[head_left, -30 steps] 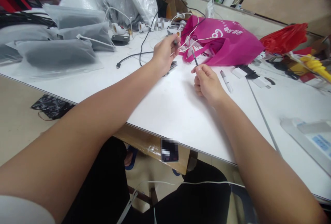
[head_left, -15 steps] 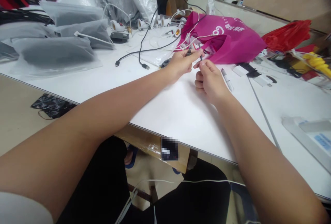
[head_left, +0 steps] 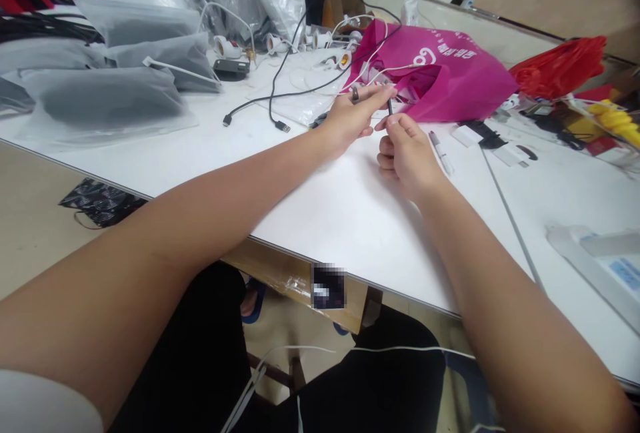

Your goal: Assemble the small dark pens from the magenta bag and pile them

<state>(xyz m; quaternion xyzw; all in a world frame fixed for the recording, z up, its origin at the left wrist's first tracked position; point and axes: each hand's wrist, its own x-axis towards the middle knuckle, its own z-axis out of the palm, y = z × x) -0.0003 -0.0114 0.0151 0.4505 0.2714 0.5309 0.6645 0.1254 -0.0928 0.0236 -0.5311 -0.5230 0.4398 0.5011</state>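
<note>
My left hand [head_left: 350,118] is above the white table [head_left: 330,206], its fingers closed and reaching right to the upper end of a thin black rod [head_left: 390,107]. A small dark, rounded piece [head_left: 355,94] shows by the left fingers; its kind is unclear. My right hand [head_left: 407,153] pinches the rod's lower end between thumb and forefinger, with the other fingers curled in. Just right of that hand lies a clear-bodied pen [head_left: 441,153]. Behind both hands sits a magenta bag [head_left: 460,79], its mouth towards them.
A black USB cable [head_left: 274,103] lies left of the hands. Grey pouches [head_left: 105,103] fill the left side, with white lamp holders [head_left: 227,47] behind. Small white boxes [head_left: 510,154], a red plastic bag [head_left: 560,69] and a white packet [head_left: 600,253] are on the right.
The left fingertips have shifted slightly at the top of the black rod, and the dark piece by them has moved a little left. The right hand keeps its pinch.
</note>
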